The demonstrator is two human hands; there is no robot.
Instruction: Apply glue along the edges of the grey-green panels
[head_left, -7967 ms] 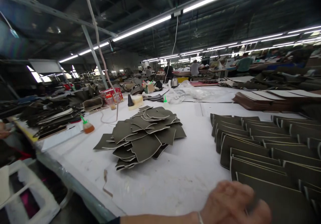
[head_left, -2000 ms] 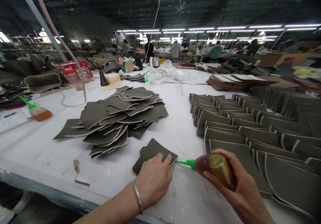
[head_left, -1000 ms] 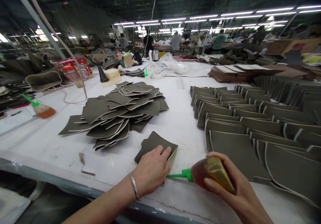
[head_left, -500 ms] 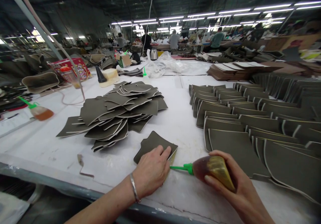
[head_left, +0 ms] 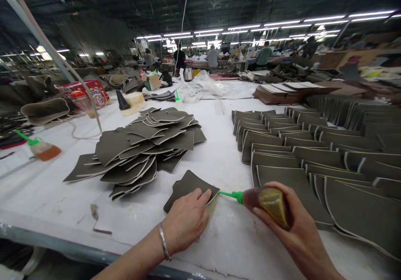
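Note:
My left hand point(head_left: 187, 216), with a metal bracelet point(head_left: 164, 240) at the wrist, holds down a dark olive panel point(head_left: 184, 188) of sheet material with its fingertips. The thumb is mostly hidden. A yellowish strip point(head_left: 213, 207) shows along the panel's right edge. In my right hand point(head_left: 296, 225) is a squeeze bottle point(head_left: 266, 204) of amber-brown liquid, tilted on its side. Its thin green nozzle point(head_left: 230, 194) points left, the tip at the panel's right corner. Behind my left hand lies a loose pile of similar panels point(head_left: 150, 142).
Overlapping rows of dark panels point(head_left: 275, 159) cover the table's right side. Another green-tipped bottle point(head_left: 45, 149) lies at far left, near a metal pole point(head_left: 59, 56). Brown stacked sheets point(head_left: 275, 96), crumpled plastic point(head_left: 203, 85) and a kettle point(head_left: 188, 74) stand farther back. People sit beyond.
The bottle's nozzle tip has moved up along the panel's right edge to its corner. My left hand still holds the panel. The camera view has shifted slightly.

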